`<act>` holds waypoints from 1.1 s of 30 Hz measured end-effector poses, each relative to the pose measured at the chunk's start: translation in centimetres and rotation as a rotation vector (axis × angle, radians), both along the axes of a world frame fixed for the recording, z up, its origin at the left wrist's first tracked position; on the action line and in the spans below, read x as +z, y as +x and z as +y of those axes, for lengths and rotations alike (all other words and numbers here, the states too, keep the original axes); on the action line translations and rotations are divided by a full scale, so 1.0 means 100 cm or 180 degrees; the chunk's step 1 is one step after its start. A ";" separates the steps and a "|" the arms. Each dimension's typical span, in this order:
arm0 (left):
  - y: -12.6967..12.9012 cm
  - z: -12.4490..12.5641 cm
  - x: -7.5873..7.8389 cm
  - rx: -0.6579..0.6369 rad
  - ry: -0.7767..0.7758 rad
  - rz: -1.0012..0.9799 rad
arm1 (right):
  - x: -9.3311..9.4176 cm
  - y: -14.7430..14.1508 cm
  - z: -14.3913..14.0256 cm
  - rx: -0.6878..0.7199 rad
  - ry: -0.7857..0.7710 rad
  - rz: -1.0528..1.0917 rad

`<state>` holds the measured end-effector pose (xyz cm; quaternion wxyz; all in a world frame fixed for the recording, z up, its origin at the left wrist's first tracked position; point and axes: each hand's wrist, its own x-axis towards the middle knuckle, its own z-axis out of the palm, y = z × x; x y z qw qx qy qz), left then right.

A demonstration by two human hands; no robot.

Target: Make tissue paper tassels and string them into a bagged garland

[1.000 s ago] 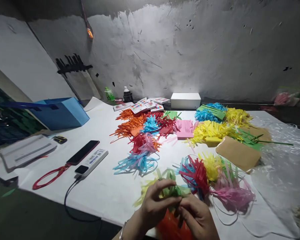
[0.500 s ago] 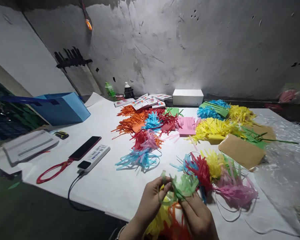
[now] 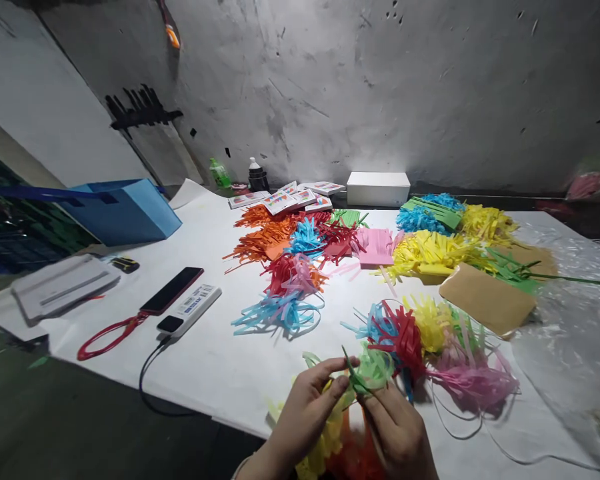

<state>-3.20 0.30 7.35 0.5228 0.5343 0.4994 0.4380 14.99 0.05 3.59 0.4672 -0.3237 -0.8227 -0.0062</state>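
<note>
2 hands meet at the near edge of the desk [image 3: 215, 373], both pinched shut on 1 green tassel [image 3: 373, 368]: left hand [image 3: 307, 407] gripping from the left with thumb on top, right hand [image 3: 397, 433] gripping from below-right with fingertips on a thin dark green strip [image 3: 353, 373]. Since 1 second ago, lifted and fluffed: fringe then flat between the fingers, now standing up in a rounded tuft. Now showing too, that strip crossing the tuft, and yellow fringe [image 3: 325, 440] plus orange fringe [image 3: 355, 457] hanging below the hands. Judged: bundle gathered, strip being drawn round its neck, not yet fastened. Camera tipped slightly as well, with everything on the desk sitting a little higher in view.

Just right of the tassel, touching or nearly so: a cluster of tassels [image 3: 430, 347] in blue, red, yellow, green, pink. Beyond the tassel: cut paper piles [image 3: 330, 247] in many colours. Far left of the tassel: phone [image 3: 171, 291] beside a power bank [image 3: 190, 310] with a cable running off the desk edge; farther left, a blue box [image 3: 125, 213].

Writing: a barcode-style label on the power bank, print too small to read. Colour cards [image 3: 290, 198] near the wall, printed but illegible. No brand legible anywhere.
</note>
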 end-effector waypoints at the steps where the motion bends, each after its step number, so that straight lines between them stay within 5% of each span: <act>1: 0.007 0.000 -0.003 -0.0043 -0.0089 -0.0235 | -0.001 -0.001 -0.001 0.0083 -0.0135 0.0009; 7: 0.011 0.004 -0.012 0.0033 -0.0236 -0.0959 | -0.010 0.020 -0.016 -0.0050 -0.0675 0.0700; 13: 0.009 0.000 -0.012 -0.0253 -0.0430 -0.1155 | 0.007 0.024 -0.026 -0.0538 -0.1441 0.1343; 20: 0.015 -0.008 -0.020 -0.0479 -0.0649 -0.1385 | 0.030 0.011 -0.017 -0.0026 -0.1679 0.0976; 33: 0.013 -0.009 -0.015 -0.0546 -0.0412 -0.0869 | 0.030 0.012 -0.022 -0.0028 -0.2010 0.1014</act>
